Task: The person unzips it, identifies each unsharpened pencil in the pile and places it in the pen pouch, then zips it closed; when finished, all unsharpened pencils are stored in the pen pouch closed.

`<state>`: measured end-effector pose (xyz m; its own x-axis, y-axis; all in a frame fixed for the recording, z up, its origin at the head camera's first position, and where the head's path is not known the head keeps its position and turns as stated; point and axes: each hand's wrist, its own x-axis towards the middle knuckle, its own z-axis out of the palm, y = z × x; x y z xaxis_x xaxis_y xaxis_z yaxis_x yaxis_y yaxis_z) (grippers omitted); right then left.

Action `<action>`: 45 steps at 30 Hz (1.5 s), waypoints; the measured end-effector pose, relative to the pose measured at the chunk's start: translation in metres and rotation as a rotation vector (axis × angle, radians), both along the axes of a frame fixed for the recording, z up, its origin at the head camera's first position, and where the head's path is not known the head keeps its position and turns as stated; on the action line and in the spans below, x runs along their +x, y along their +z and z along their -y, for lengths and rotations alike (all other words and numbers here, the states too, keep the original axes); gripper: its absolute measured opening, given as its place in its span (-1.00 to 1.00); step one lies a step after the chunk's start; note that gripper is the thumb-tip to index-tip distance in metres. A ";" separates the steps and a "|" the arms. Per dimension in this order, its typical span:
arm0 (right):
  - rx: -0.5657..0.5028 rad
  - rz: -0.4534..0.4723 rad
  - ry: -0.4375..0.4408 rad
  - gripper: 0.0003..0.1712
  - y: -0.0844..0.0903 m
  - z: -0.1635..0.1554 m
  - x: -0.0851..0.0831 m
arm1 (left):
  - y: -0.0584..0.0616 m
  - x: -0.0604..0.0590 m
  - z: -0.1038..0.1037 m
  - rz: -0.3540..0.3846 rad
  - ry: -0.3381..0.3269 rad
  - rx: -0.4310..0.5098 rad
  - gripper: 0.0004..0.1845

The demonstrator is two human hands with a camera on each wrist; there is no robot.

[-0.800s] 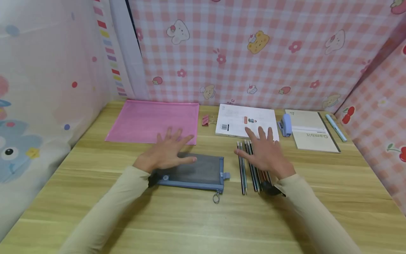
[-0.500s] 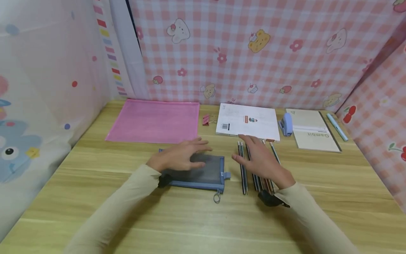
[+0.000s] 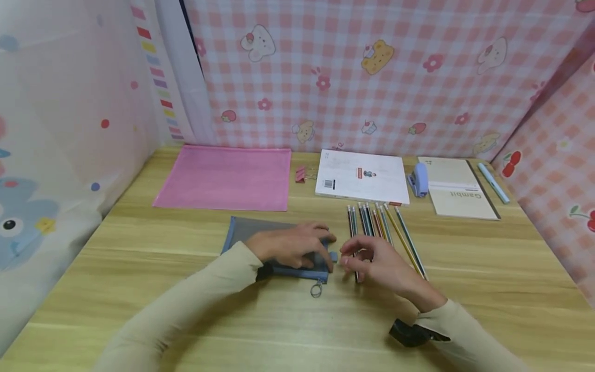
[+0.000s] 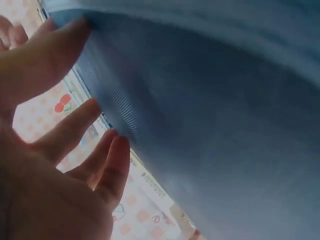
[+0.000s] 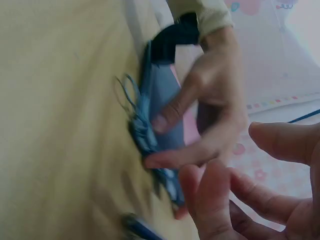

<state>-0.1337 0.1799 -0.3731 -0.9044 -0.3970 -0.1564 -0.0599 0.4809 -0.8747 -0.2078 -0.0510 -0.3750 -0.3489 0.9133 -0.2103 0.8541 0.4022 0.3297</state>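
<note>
Grey mesh pencil pouch with blue fabric trim lies flat on the light wooden tabletop, near the front middle, long axis left to right; zipper end with small blue tab and metal pull ring points right, toward the row of pencils. Left hand rests over the pouch's right half, fingers and thumb curled round its right edge, gripping it; the right-wrist view shows the thumb under and fingers over that end. Right hand sits just beside the tab, fingers bent toward it; whether they pinch it or only touch cannot be told from the blurred views. Likely handling: light, soft, floppy mesh that would sag if lifted by one corner; best held at the stiffer trimmed edge near the zipper. Row of slim striped pencils lies just right of the pouch, long axes running front to back, near the right hand. Further back: pink flat document pouch, white printed booklet, beige notebook.
</note>
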 end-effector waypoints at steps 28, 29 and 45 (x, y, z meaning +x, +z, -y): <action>-0.278 -0.596 -0.178 -0.74 -0.005 0.054 -0.015 | 0.032 -0.037 0.022 0.309 0.296 0.607 -0.87; -0.237 -0.668 -0.163 -0.76 -0.005 0.055 -0.016 | 0.028 -0.036 0.023 0.329 0.318 0.620 -0.85; 0.087 -1.023 0.031 -0.76 -0.012 0.067 -0.018 | 0.008 -0.037 0.042 0.428 0.738 0.837 -0.68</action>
